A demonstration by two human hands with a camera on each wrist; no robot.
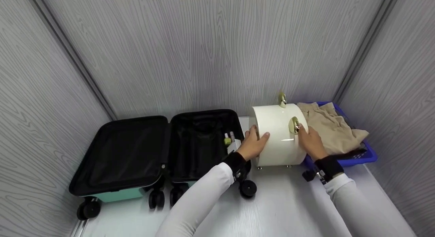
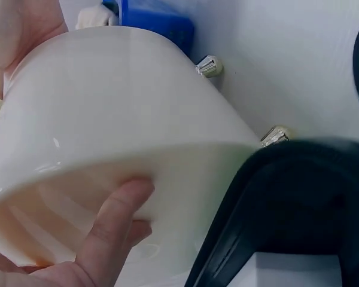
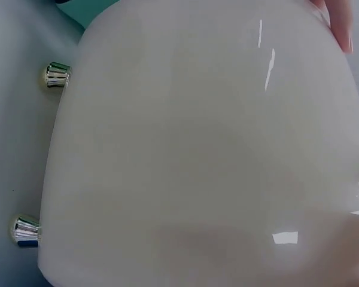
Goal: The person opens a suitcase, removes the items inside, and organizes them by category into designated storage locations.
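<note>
A glossy cream case (image 1: 280, 135), rounded like a drum, stands on small silver feet (image 3: 27, 230) on the white floor (image 1: 278, 203), with gold clasps on its top and right end. Just left of it lies an open black-lined suitcase (image 1: 159, 148) holding small bottles (image 1: 229, 138); behind and right, a blue basket (image 1: 360, 157) of beige cloth (image 1: 331, 126). The left hand (image 1: 253, 143) grips the case's left rim, thumb curled over it. The right hand (image 1: 311, 140) rests against the right end by a clasp; its fingers are hidden.

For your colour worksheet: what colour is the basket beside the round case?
Blue; the basket shows best in the head view.
</note>
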